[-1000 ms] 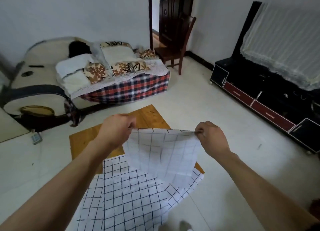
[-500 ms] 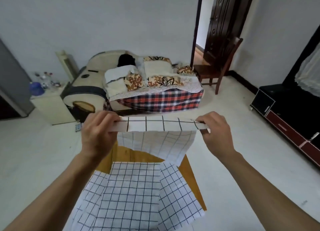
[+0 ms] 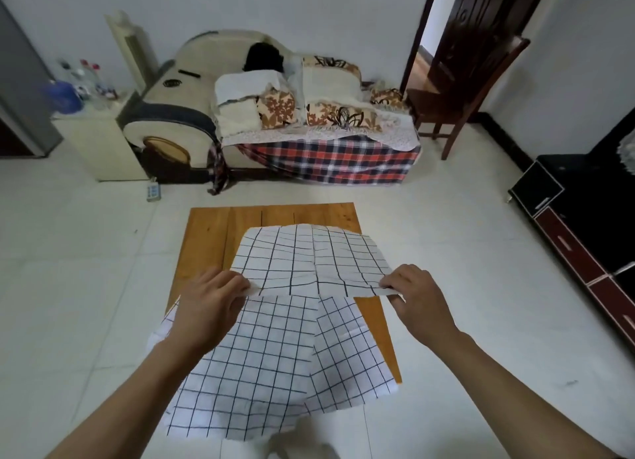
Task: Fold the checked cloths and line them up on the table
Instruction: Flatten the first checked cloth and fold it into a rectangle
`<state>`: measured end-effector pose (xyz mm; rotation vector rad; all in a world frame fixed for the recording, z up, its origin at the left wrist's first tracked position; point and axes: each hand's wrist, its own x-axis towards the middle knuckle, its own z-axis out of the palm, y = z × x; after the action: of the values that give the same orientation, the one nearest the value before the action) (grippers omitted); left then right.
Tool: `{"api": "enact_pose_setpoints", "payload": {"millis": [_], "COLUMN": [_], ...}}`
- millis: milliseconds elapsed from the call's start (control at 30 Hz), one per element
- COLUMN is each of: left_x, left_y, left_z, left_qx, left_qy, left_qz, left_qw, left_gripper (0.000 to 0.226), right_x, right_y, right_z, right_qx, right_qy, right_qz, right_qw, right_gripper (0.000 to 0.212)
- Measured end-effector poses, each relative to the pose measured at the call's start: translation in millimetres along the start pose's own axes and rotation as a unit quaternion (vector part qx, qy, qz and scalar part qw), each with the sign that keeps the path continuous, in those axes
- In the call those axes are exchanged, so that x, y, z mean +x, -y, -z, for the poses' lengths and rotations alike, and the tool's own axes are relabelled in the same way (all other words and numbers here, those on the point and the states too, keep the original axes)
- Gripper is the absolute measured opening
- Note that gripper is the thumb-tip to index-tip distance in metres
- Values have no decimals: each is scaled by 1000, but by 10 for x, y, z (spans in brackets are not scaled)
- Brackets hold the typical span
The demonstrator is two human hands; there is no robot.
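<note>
Pale floor tiles fill most of the room, and a low wooden bench stands in the middle of them. Both hands work over it: the left hand and the right hand each have a grip pinched on a near corner of the held checked cloth, which stretches away from them and sags toward the far half of the bench. Beneath the hands, a second checked cloth lies spread and rumpled over the near end of the bench, spilling past its near edge and hiding most of the wood there; one part of it, finer-checked, overlaps toward the right. Beyond the bench stands a sofa heaped with patterned cushions and draped with a red plaid blanket. A remote control lies on the floor near its foot. A wooden chair stands by the open doorway, a dark cabinet lines the right wall, and a small pale cabinet with bottles sits at the left.
</note>
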<state>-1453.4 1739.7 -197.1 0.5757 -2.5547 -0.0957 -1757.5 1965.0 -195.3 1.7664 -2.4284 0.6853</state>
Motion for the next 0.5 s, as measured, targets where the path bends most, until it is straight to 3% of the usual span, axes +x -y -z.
{"api": "enact_pose_setpoints", "payload": {"millis": [133, 300, 467, 500], "left_x": [-255, -577, -873, -918], "left_y": [109, 342, 430, 439], "left_z": [-261, -658, -1097, -1180], "left_qx": [-20, -18, -45, -50], "left_qy": [42, 92, 175, 191], "left_qz": [1, 32, 60, 63], "left_qw": [999, 995, 982, 978], "left_gripper": [24, 28, 4, 12], "right_x": [-40, -190, -491, -539], "right_y": [72, 60, -88, -122], "right_z": [-244, -765, -1320, -1412], "right_qx": [-14, -9, 5, 4], "right_qy": [13, 49, 160, 180], "right_qz": [1, -24, -75, -91], "right_qw": [1000, 998, 984, 979], "right_gripper": [20, 27, 20, 16]}}
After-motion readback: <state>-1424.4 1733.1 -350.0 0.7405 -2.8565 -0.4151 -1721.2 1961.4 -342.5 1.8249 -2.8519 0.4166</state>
